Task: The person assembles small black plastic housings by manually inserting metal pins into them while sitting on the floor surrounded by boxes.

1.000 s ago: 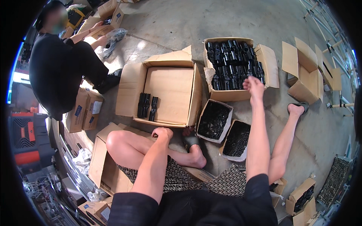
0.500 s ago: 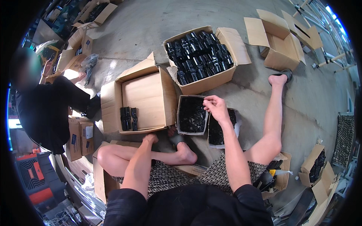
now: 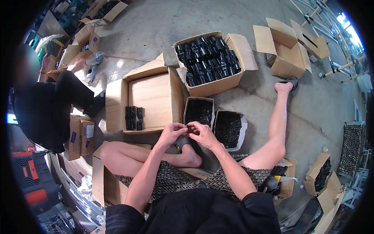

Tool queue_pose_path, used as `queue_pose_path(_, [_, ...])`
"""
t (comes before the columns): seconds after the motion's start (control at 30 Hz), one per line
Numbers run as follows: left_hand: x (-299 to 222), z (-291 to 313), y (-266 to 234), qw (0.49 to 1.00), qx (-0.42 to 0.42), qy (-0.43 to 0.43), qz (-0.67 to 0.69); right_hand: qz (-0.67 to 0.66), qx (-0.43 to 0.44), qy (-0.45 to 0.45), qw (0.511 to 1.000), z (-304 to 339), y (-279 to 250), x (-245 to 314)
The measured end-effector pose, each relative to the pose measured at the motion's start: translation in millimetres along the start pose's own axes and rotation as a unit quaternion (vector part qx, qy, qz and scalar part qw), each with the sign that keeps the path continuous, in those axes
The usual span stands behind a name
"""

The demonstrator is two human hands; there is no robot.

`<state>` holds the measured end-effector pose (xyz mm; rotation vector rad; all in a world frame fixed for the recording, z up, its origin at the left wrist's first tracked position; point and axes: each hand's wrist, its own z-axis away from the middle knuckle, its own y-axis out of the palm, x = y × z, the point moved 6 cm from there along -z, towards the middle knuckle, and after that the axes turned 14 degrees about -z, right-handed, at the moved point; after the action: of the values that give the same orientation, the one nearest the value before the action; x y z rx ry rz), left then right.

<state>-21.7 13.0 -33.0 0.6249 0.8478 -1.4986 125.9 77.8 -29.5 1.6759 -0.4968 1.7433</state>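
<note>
Centre-left of the frame, a few black fittings [image 3: 131, 118] sit in your open carton [image 3: 150, 89]. At its lower right corner your left hand [image 3: 172, 135] curls, fingertips meeting your bent-fingered right hand [image 3: 203, 135] mid-frame; whether they grip a small piece, you're hiding it, I can't tell! Just right, two small bins hold dark bits [image 3: 228, 130]: a loose pinch could drop one by your foot [image 3: 189, 156]; a swinging right wrist could jolt a bin.
</note>
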Motion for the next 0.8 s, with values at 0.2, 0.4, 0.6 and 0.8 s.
queue_pose_path(0.2, [14, 2, -7, 1.000, -0.007, -0.007, 0.006, 0.033, -0.026, -0.017, 0.999, 1, 6, 12])
queue_pose_path(0.4, [-18, -3, -112, 0.873, -0.269, 0.024, -0.405, 0.005, -0.054, -0.015, 0.998, 3, 2, 0])
queue_pose_path(0.6, [65, -11, -176, 0.735, -0.346, -0.146, -0.565, -0.253, -0.026, 0.059, 0.965, -1, 9, -6])
queue_pose_path(0.8, [90, -31, -171, 0.730, -0.335, -0.175, -0.570, -0.410, -0.019, 0.092, 0.907, 2, 8, 3])
